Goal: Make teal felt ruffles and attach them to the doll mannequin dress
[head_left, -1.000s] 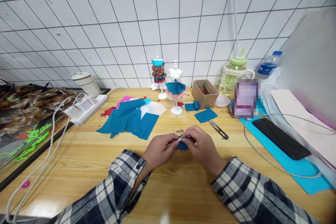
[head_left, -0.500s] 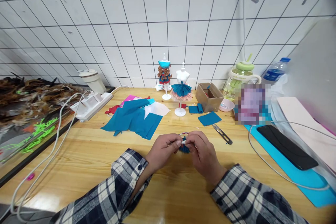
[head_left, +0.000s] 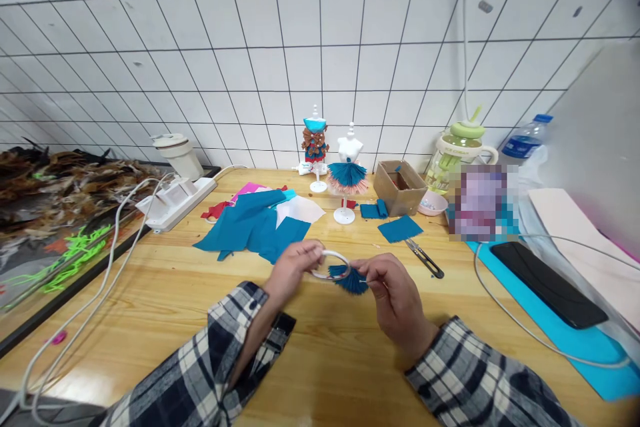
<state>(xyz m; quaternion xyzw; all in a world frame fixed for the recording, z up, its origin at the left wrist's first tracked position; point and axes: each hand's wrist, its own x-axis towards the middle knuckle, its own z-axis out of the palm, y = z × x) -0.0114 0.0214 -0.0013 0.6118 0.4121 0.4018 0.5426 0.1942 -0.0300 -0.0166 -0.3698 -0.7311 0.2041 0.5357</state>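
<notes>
My left hand (head_left: 291, 275) pinches the left side of a thin white ring (head_left: 337, 254), which looks like a narrow roll of tape. Between the fingertips of my right hand (head_left: 400, 297) is the upper edge of a small pleated teal fabric fan (head_left: 356, 283). The fan spreads downward just behind and beside the ring, above the table. Something small and pale shows at my right fingertips, too small to name. Beyond my hands stands a white mini dress form (head_left: 349, 147) wearing a teal pleated skirt (head_left: 347, 174) over a pink layer.
Teal cloth (head_left: 240, 220) lies in a pile at left. Right of centre are a teal fabric piece (head_left: 400, 229), thread snips (head_left: 425, 259) and a cardboard box (head_left: 400, 188). A second dressed form (head_left: 315, 145) stands behind. A black phone (head_left: 547, 283) and white cable lie at right.
My hands have moved apart, the left one up and to the left with the ring. Ring and pleated fan, mostly hidden behind my fingers before, now show more fully.
</notes>
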